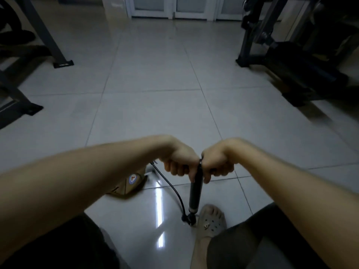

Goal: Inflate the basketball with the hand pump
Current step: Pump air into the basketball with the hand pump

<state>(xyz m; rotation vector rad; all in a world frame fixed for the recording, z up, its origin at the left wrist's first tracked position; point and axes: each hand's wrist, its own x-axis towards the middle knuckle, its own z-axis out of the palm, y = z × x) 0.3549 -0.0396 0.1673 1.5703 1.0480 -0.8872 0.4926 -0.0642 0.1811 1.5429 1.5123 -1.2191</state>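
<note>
A black hand pump (195, 193) stands upright on the tiled floor, its base beside my right foot in a beige clog (211, 220). My left hand (179, 161) grips the left half of the pump's T-handle, and my right hand (217, 162) grips the right half. A black hose (171, 188) curves from the pump's base up and left toward a tan ball (130, 184) with a round red, white and blue logo. The ball lies on the floor, partly hidden behind my left forearm. The hose's end at the ball is blurred.
Dark metal frames of gym equipment (58, 61) stand at the left, and another dark machine (287, 61) stands at the right. White doors (174, 6) close off the far end. Grey glossy floor tiles (159, 94) stretch between them. My knees in dark shorts fill the bottom corners.
</note>
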